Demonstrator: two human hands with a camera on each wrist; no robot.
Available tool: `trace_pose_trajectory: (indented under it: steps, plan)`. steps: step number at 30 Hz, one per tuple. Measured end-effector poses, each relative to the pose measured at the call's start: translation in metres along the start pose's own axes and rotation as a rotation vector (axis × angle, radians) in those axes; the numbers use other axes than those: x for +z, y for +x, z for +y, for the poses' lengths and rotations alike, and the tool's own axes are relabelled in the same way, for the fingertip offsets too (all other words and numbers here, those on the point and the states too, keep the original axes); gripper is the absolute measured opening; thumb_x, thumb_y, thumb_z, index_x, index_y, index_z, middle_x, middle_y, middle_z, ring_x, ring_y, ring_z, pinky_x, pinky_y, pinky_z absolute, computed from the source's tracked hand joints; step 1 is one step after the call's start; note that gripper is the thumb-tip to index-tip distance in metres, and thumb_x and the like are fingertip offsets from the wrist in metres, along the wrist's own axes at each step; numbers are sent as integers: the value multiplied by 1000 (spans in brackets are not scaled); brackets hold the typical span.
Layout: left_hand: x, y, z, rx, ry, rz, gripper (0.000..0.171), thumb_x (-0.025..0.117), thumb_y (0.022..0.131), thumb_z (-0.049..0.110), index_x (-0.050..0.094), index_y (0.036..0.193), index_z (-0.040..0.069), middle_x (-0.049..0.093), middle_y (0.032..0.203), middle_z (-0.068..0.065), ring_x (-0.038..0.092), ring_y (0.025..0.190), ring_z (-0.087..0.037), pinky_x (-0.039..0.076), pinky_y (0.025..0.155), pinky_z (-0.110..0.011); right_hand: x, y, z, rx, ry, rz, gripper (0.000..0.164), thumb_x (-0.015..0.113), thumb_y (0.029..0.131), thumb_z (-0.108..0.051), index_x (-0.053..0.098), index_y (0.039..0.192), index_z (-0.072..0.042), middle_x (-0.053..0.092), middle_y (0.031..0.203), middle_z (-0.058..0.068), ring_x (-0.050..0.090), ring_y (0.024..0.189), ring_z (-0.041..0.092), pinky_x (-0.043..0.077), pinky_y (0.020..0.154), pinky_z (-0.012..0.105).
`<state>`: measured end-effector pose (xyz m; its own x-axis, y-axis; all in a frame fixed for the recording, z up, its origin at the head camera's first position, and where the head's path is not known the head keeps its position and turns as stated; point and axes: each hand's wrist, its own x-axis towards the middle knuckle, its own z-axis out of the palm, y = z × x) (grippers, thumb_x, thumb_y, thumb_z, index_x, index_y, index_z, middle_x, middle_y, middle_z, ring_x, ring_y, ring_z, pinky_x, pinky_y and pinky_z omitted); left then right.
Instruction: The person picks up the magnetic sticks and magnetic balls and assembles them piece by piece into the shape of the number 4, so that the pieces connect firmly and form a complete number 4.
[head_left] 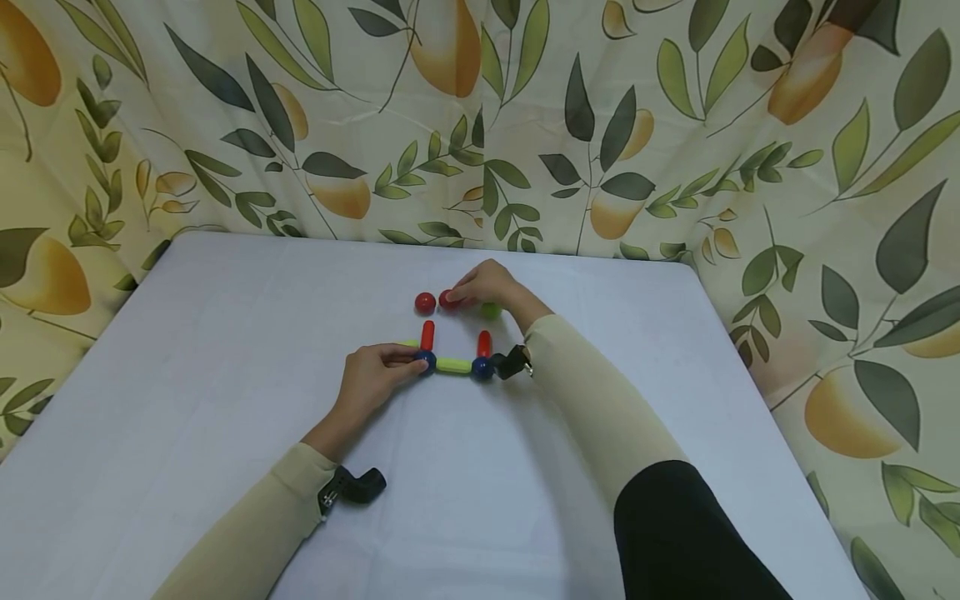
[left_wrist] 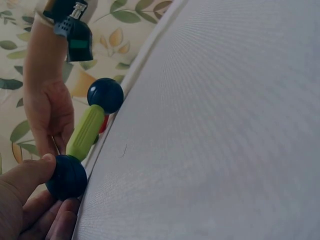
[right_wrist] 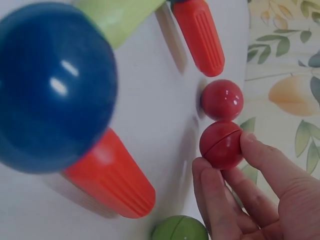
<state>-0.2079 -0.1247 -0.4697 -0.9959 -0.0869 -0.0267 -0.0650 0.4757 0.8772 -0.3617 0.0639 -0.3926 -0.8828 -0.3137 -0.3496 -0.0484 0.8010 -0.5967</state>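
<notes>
My left hand [head_left: 371,379] pinches the left blue ball [left_wrist: 66,177] between thumb and fingers. A yellow-green rod [head_left: 453,366] joins that ball to the right blue ball [right_wrist: 55,90]. From the blue balls, one red rod [head_left: 427,335] and another red rod [head_left: 484,343] point away from me. Farther back, my right hand [head_left: 491,283] grips a red ball [right_wrist: 221,145] with its fingertips. This ball touches or nearly touches a second red ball [right_wrist: 222,100]. Partly hidden by the right hand in the head view is a green ball [head_left: 491,311].
A white-covered table [head_left: 225,400] lies under everything. Patterned cloth [head_left: 570,167] hangs behind it. Another yellow-green piece [head_left: 409,342] shows partly behind the left fingers. Each wrist wears a dark camera, such as the left one [head_left: 363,486].
</notes>
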Motion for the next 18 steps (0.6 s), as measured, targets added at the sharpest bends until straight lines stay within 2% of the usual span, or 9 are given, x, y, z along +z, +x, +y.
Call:
trace_pose_trajectory:
  steps: [3,7,13,18]
  plan:
    - [0,0,0,3,0,-2,37,82,80,32,76,109,10,76,101,-8,73,94,-19,53,90,-39,1,-5,0,14,45,-23,38,75,88,-33,74,116,-7,70,119,8,55,101,18,42,81,25]
    - [0,0,0,7,6,1,37,82,80,32,76,109,9,76,101,-8,73,94,-19,54,90,-39,2,-8,2,22,86,-23,38,75,88,-33,74,115,-7,70,118,9,54,101,20,42,78,25]
    - [1,-1,0,8,7,0,37,82,81,32,76,109,9,76,101,-8,73,95,-20,54,90,-40,3,-11,2,9,123,-25,37,75,87,-32,73,115,-7,70,117,9,55,100,20,41,76,25]
    - [1,-1,0,12,0,-3,38,82,81,32,76,110,9,76,102,-9,73,95,-20,54,90,-40,5,-16,-1,-21,159,-43,35,75,87,-30,74,114,-6,70,117,10,56,100,19,43,80,25]
